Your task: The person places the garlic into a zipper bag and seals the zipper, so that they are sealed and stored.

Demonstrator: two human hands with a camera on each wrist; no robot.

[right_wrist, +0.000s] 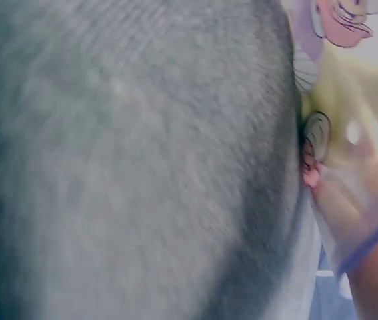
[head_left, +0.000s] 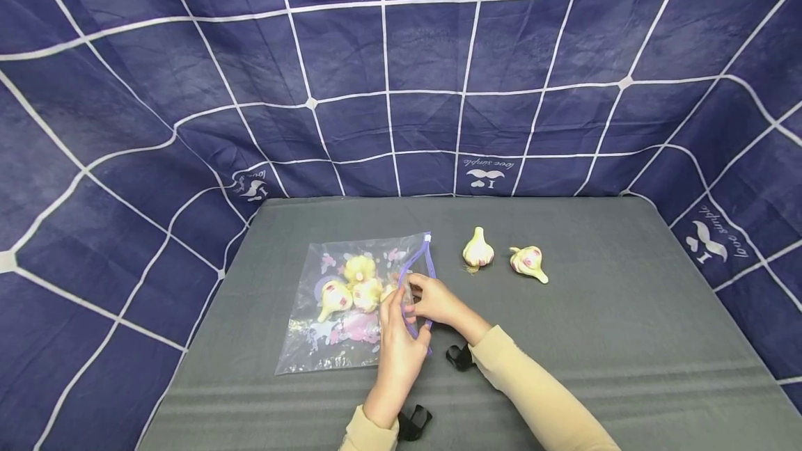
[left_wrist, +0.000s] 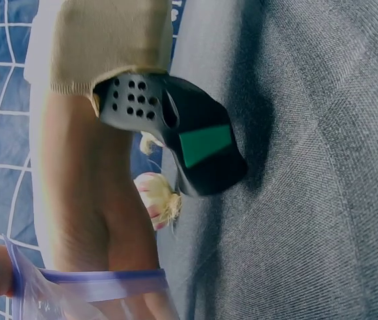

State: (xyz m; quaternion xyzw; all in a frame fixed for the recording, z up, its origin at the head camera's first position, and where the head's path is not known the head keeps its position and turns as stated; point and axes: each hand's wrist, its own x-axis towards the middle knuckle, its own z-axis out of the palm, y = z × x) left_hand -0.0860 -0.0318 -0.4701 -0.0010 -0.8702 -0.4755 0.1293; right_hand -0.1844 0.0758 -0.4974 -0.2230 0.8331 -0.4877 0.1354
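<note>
A clear zip bag (head_left: 297,353) with pink prints and a purple zip edge lies flat, its mouth toward the right. Several garlic bulbs (head_left: 360,268) show inside it. My left hand (head_left: 401,350) holds the bag near its mouth, thumb at the purple edge. My right hand (head_left: 435,301) reaches through the mouth, fingers curled at a garlic bulb (head_left: 388,291) partly covered by the left hand. In the right wrist view, the fingers (right_wrist: 342,203) behind the film meet that yellowish bulb (right_wrist: 349,113). The purple zip edge (left_wrist: 102,283) crosses the right hand in the left wrist view.
Two loose garlic bulbs, one upright (head_left: 479,250) and one on its side (head_left: 529,263), lie right of the bag on the grey table cloth (head_left: 626,326). Black straps (head_left: 415,423) hang at both wrists. A blue checked curtain (head_left: 426,124) encloses the back and sides.
</note>
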